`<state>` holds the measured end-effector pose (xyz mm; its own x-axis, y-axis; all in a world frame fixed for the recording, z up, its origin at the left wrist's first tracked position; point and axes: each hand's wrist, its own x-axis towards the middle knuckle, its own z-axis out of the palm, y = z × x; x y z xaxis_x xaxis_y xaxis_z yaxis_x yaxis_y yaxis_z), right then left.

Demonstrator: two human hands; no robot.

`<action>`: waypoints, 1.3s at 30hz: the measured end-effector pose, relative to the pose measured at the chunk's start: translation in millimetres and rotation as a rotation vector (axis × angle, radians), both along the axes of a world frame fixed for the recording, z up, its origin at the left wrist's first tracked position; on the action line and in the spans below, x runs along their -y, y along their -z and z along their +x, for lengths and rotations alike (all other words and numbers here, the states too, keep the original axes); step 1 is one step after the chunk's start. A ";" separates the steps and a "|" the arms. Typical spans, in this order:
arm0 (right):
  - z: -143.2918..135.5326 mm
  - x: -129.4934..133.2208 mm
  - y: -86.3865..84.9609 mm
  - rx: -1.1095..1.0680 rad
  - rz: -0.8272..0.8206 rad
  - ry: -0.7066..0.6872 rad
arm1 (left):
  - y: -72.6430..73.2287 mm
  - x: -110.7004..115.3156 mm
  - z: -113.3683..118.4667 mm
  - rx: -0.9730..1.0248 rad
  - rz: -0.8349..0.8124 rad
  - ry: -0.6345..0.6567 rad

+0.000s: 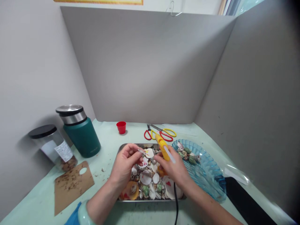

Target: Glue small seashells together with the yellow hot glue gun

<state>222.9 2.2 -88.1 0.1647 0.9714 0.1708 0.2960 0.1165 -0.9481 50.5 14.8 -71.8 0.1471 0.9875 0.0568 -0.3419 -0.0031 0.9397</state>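
Note:
Over a metal tray full of shells, my two hands are close together. My left hand pinches a small whitish piece, too small to name surely, between thumb and fingertips. Wrapped around a yellow hot glue gun is my right hand; a black cord hangs below it. White discs, one of them a white disc with a red heart, lie among the shells. An orange disc and green shells sit near the tray's front. The gun's nozzle tip is hard to make out.
Right of the tray stands a blue scalloped dish with several shells. Behind are scissors and a red cup. At left are a green bottle, a clear jar and a brown board. Grey panels enclose the back.

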 end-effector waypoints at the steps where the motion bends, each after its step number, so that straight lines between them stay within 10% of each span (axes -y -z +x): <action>1: 0.2 0.3 -1.8 0.043 0.013 0.034 | 0.6 0.5 0.5 0.000 -0.002 0.004; 9: -14.9 17.6 -21.4 -0.362 -0.134 -0.215 | 4.9 8.6 9.9 -0.035 -0.002 0.067; 22: -12.6 21.0 -27.9 -0.512 -0.165 -0.247 | 1.1 14.2 9.6 -0.318 0.192 0.040; 39: -1.9 22.5 -32.4 -0.306 -0.061 -0.471 | -10.0 6.0 -5.5 -0.101 -0.249 0.497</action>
